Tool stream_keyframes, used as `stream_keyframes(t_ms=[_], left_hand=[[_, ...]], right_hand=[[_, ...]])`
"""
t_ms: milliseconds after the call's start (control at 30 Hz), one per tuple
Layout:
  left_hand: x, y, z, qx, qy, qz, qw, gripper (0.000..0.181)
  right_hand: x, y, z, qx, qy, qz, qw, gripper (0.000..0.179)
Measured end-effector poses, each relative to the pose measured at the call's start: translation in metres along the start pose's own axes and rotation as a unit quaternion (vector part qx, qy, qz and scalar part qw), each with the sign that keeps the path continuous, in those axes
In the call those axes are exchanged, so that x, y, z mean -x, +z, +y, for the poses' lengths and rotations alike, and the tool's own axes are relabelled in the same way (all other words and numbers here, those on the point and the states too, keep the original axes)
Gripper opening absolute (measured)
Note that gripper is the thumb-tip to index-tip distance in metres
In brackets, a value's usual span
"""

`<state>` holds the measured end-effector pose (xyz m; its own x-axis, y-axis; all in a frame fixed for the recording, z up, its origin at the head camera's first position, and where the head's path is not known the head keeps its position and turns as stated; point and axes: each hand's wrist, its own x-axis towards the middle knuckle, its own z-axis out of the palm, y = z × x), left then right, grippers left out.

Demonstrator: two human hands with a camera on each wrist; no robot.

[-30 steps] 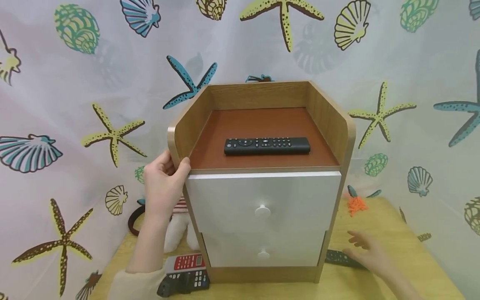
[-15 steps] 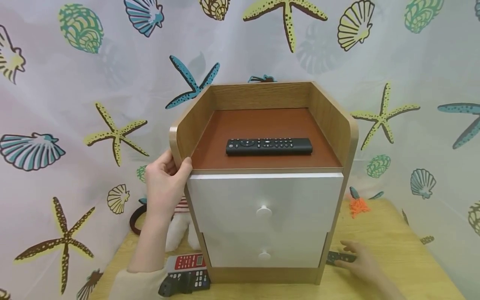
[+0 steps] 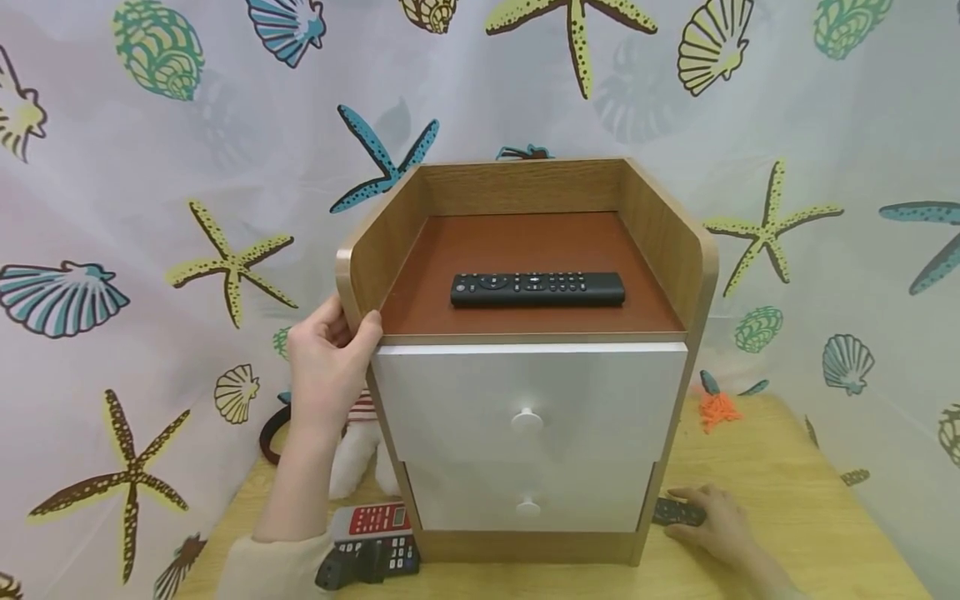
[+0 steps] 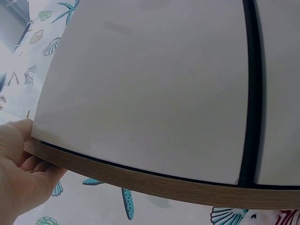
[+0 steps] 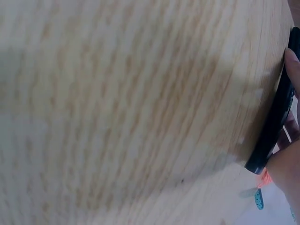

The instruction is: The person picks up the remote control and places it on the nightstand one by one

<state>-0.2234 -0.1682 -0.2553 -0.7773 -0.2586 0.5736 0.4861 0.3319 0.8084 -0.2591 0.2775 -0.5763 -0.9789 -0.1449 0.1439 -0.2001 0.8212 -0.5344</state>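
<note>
My left hand [image 3: 326,367] holds the front edge of the left side panel of a small wooden cabinet [image 3: 525,548], thumb in front and fingers behind. The left wrist view shows this hand [image 4: 23,164] pinching the wood edge beside a white drawer front [image 4: 145,93]. To the right of the cabinet, my right hand [image 3: 716,525] grips a black remote control [image 3: 678,512] low over the table. In the right wrist view, thumb and fingers lie on either side of that remote [image 5: 274,122]. A second black remote control [image 3: 537,289] lies across the cabinet's brown top.
Left of the cabinet are a red-and-white calculator [image 3: 378,518], a dark keypad device [image 3: 397,557], a white plush toy [image 3: 360,458] and a dark ring [image 3: 273,437]. An orange stringy thing [image 3: 717,410] lies at the back right. A shell-patterned curtain [image 3: 480,108] hangs behind.
My right hand has come from above and right of the remote control by the cabinet, and its fingers have closed around it. My left hand keeps its hold on the side panel.
</note>
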Motion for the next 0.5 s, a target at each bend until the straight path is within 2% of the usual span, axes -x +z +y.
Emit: stream_keyframes(t_ms=[267, 500], left_hand=[[0.0001, 0.0002, 0.0004, 0.002, -0.003, 0.000, 1.0000, 0.034], [0.0003, 0.0002, 0.0012, 0.007, -0.004, 0.001, 1.0000, 0.036]], right_hand=[[-0.0019, 0.0042, 0.0007, -0.002, 0.001, 0.012, 0.9999, 0.046], [-0.0024, 0.0060, -0.0009, -0.030, -0.009, 0.022, 0.9993, 0.039]])
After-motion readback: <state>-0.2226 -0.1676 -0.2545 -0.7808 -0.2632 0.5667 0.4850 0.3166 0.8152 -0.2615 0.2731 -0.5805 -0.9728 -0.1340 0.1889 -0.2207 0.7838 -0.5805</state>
